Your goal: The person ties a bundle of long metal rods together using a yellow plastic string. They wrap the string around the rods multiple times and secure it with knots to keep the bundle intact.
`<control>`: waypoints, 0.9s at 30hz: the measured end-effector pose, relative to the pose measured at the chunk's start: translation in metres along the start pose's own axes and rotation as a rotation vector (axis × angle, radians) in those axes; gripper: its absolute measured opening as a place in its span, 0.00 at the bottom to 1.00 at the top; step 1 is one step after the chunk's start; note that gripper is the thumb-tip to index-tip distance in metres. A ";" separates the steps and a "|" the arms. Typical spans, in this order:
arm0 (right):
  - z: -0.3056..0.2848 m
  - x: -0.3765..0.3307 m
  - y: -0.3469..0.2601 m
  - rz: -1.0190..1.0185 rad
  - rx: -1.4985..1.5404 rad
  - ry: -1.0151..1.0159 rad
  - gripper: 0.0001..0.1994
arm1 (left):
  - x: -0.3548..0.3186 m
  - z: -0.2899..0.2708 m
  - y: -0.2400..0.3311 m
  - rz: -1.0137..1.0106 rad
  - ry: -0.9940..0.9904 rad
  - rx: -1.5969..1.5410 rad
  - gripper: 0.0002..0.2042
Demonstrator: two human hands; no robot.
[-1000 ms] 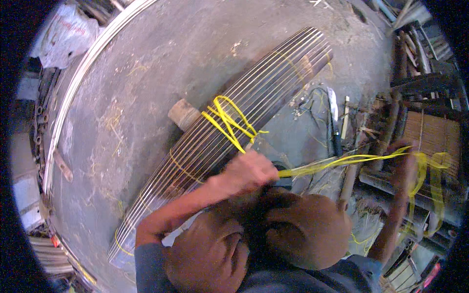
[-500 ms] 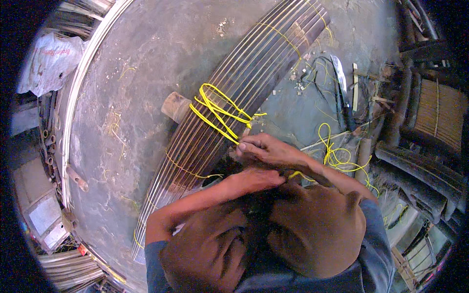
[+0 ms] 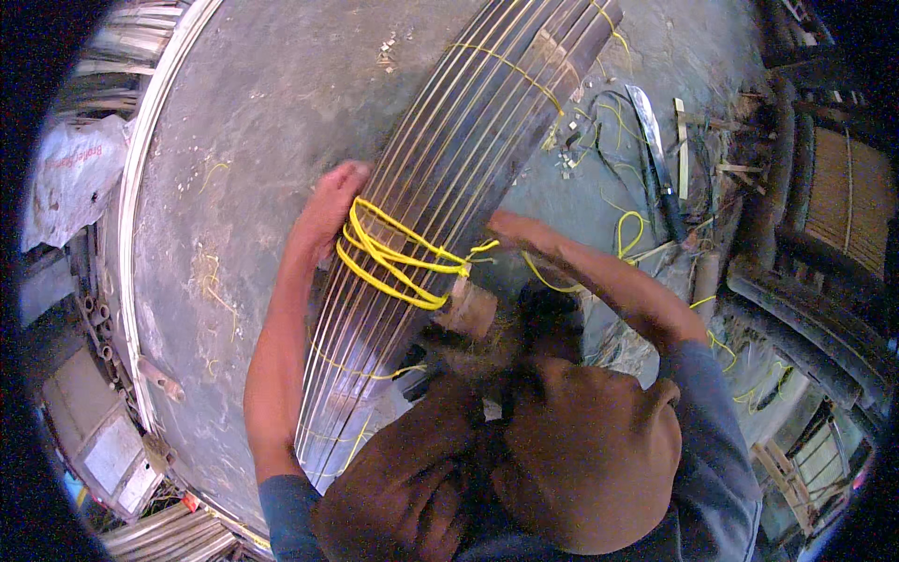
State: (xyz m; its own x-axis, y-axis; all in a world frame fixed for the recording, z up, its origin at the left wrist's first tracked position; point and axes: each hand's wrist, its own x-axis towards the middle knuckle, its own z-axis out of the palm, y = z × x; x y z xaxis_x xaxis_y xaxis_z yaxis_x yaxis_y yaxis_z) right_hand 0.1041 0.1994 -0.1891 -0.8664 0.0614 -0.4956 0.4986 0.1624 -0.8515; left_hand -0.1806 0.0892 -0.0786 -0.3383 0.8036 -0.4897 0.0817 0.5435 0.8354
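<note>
A long bundle of thin, slightly bowed strips (image 3: 449, 159) lies slantwise in front of me, tapering at its near end. Several turns of bright yellow cord (image 3: 398, 253) wrap its middle, with a short tail at the right edge. My left hand (image 3: 335, 201) is at the bundle's left edge beside the cord; its fingers are partly hidden and blurred. Against the right edge is my right hand (image 3: 507, 228), its fingers out of sight under or behind the strips. A yellow cord length hangs near that wrist. Below the wrapping, a wooden block (image 3: 473, 311) shows under the bundle.
A long blade with a dark handle (image 3: 648, 126) lies on the floor at right, beside a pale stick (image 3: 682, 150). Loose yellow cord (image 3: 631, 236) curls nearby. Dark poles (image 3: 796, 309) are stacked far right. A white sack (image 3: 80, 173) and long pale strips (image 3: 140, 187) are at left.
My left hand has moved from near my lap to the bundle's left side. My right hand has left the visible cord loop and gone to the right edge. The cord turns now sit closer together.
</note>
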 end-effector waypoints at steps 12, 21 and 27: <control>-0.048 0.077 0.035 0.067 -0.288 0.202 0.14 | 0.036 0.022 -0.046 -0.288 -0.244 0.023 0.13; -0.036 0.041 0.037 0.100 -0.342 0.221 0.16 | 0.027 0.019 -0.053 -0.296 -0.193 0.029 0.14; -0.054 -0.005 0.037 0.007 -0.482 0.242 0.15 | 0.024 0.015 -0.049 -0.259 -0.107 0.036 0.14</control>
State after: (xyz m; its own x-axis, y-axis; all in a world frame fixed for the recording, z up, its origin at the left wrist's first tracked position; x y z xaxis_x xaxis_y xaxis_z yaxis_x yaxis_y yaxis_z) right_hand 0.1251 0.2579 -0.2089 -0.8733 0.2802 -0.3984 0.4840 0.5914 -0.6450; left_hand -0.1790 0.0858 -0.1350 -0.2517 0.6570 -0.7106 0.0396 0.7406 0.6707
